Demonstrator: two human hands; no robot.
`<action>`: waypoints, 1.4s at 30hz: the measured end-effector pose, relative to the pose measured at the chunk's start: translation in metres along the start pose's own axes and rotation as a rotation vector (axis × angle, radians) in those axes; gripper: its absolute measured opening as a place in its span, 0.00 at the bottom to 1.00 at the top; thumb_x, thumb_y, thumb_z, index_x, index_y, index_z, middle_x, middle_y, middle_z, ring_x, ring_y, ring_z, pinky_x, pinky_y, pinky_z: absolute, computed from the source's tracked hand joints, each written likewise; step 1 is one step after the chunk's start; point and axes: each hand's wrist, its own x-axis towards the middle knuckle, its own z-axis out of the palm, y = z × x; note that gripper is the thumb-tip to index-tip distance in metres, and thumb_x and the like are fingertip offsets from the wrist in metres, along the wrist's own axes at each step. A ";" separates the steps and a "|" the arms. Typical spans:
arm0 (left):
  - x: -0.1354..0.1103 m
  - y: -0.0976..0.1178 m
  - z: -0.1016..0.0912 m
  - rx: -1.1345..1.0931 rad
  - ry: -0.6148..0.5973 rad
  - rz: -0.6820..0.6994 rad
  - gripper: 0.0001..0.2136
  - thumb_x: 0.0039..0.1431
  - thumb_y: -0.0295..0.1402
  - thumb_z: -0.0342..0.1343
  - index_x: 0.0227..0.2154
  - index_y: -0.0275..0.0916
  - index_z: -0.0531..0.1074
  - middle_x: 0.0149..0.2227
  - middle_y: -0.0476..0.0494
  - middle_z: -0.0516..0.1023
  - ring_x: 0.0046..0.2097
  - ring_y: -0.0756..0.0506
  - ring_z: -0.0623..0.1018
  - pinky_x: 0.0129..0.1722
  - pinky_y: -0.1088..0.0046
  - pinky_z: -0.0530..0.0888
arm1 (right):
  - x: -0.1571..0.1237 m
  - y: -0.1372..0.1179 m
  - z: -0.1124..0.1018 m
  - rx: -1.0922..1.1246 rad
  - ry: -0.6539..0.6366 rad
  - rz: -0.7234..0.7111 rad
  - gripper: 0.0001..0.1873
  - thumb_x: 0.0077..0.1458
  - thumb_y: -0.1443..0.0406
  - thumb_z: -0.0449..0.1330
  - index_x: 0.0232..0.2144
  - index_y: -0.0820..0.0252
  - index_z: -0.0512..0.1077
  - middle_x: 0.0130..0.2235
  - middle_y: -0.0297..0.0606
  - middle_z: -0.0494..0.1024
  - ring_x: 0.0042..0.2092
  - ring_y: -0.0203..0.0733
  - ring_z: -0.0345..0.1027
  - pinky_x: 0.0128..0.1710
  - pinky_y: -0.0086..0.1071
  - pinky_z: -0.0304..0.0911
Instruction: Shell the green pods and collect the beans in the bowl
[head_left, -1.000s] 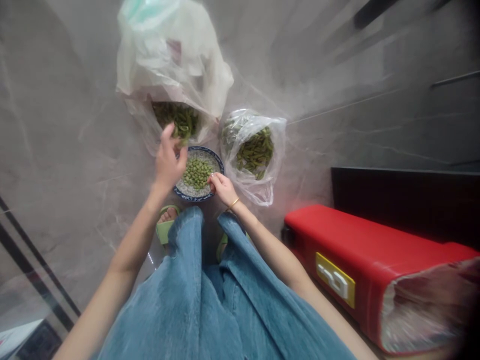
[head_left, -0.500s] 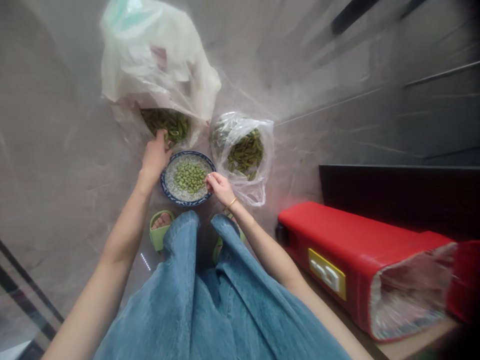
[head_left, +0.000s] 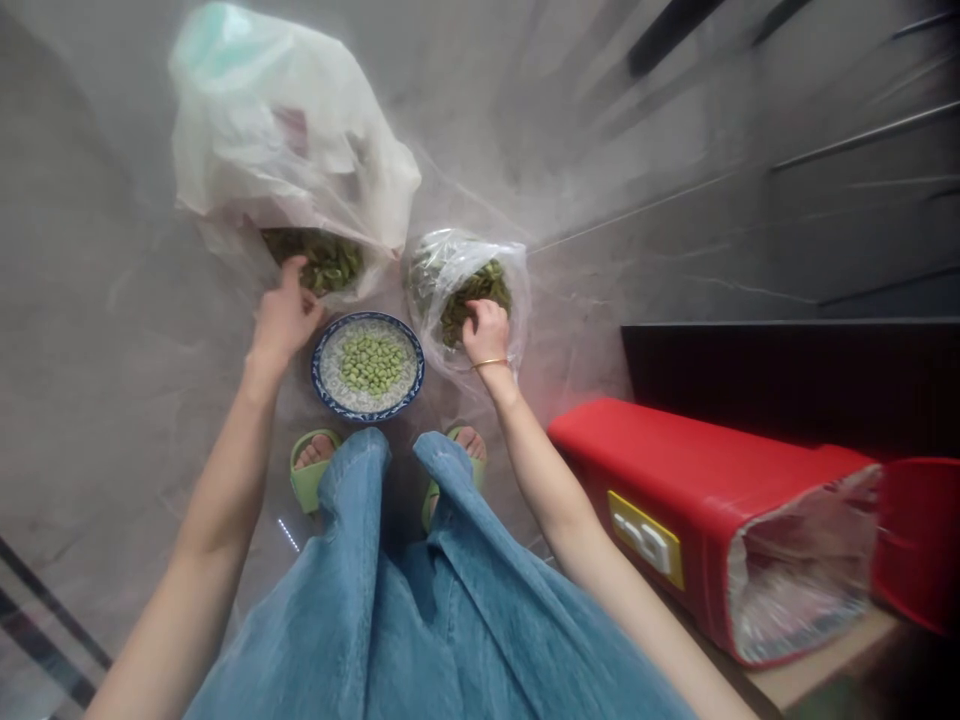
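Observation:
My left hand point(head_left: 285, 315) is at the mouth of a large white plastic bag point(head_left: 292, 150), its index finger stretched over green pods point(head_left: 330, 262) inside. The thumb stands apart, and I see nothing held. Inside a smaller clear plastic bag point(head_left: 517, 270), my right hand point(head_left: 486, 330) reaches onto more green pods point(head_left: 491, 278). Its thumb and index finger are apart, with the other fingertips partly hidden among the pods. Between the two hands, a blue-and-white bowl point(head_left: 321, 388) holds shelled green beans point(head_left: 373, 364) heaped in its middle.
Grey marbled floor point(head_left: 135, 380) lies under the bags and bowl. My feet in green slippers point(head_left: 306, 485) are just in front of the bowl. To the right, a red bin point(head_left: 675, 470) with a plastic liner lies on its side, beside a dark panel point(head_left: 780, 385).
My right hand has left the bowl's right rim and moved up and right into the clear bag. The left hand stays by the white bag. The whole view has shifted slightly.

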 end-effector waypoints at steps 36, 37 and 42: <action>-0.040 0.025 0.004 0.139 0.162 0.266 0.14 0.59 0.34 0.50 0.47 0.37 0.67 0.43 0.37 0.78 0.53 0.39 0.74 0.57 0.55 0.67 | 0.040 0.005 0.000 0.117 0.234 -0.101 0.19 0.58 0.68 0.46 0.50 0.63 0.64 0.50 0.50 0.69 0.53 0.47 0.63 0.55 0.47 0.60; -0.040 0.038 0.011 0.115 0.144 0.336 0.11 0.59 0.34 0.51 0.44 0.39 0.69 0.45 0.37 0.77 0.55 0.39 0.72 0.59 0.54 0.64 | 0.049 0.012 0.001 0.086 0.204 -0.119 0.19 0.57 0.67 0.47 0.51 0.63 0.63 0.51 0.51 0.69 0.54 0.49 0.62 0.56 0.49 0.58; -0.021 0.112 0.071 -0.220 -0.557 0.576 0.06 0.48 0.28 0.57 0.30 0.43 0.74 0.36 0.45 0.79 0.54 0.42 0.72 0.66 0.52 0.53 | 0.073 0.017 0.004 -0.047 0.146 0.003 0.16 0.55 0.70 0.48 0.45 0.67 0.66 0.48 0.54 0.67 0.54 0.54 0.60 0.56 0.53 0.54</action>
